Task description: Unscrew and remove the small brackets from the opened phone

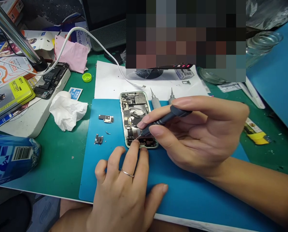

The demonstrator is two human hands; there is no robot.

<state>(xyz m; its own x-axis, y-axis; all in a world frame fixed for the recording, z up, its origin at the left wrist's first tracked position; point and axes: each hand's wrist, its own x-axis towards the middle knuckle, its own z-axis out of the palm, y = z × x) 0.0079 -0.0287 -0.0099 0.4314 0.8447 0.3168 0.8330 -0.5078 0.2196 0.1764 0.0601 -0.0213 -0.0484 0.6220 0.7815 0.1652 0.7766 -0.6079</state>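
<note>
An opened phone (137, 111) lies on a blue mat (110, 193), its inner boards and metal plates exposed. My right hand (197, 138) grips a dark precision screwdriver (167, 117) between thumb and fingers, its tip slanting down to the phone's lower end. My left hand (124, 187) wears a ring and rests with fingers spread; its fingertips press on the phone's bottom edge, close to the screwdriver tip. To the left on the mat are a small metal-shielded part (106, 119), a dark component (98, 139) and tiny loose pieces. Two grey screwdrivers (155, 98) lie behind the phone, partly hidden by my right hand.
A white cable (95, 38) arches over white paper (107, 77). At left are crumpled tissue (68, 111), a blue can-like container (12, 159), a yellow battery box (15, 93) and another opened phone (51, 80). White tweezers (252, 93) lie at right. The top middle is pixelated.
</note>
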